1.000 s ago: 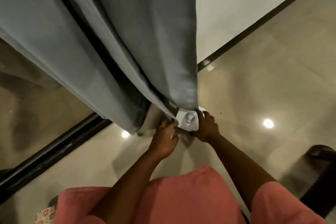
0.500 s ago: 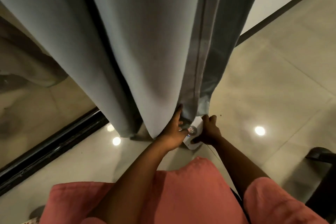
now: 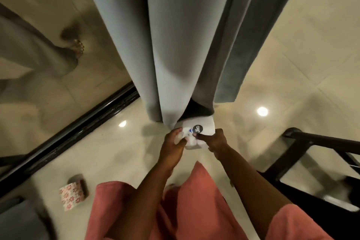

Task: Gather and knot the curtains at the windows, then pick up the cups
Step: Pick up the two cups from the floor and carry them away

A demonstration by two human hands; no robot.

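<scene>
Hanging in long grey-blue folds, the curtain (image 3: 185,45) drops straight to the pale tiled floor (image 3: 282,64), its gathered hem ending just above a white box-like device (image 3: 198,132) bearing a dark round "Jio" label. Directly below the hem, the left hand (image 3: 173,142) and right hand (image 3: 214,140) both curl around that device, gripping it from either side.

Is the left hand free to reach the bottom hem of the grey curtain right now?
Probably yes. The left hand holds one side of the white device directly below the grey curtain, whose hem hangs just above its fingers, nothing between. It would likely have to let go of the device first.
</scene>
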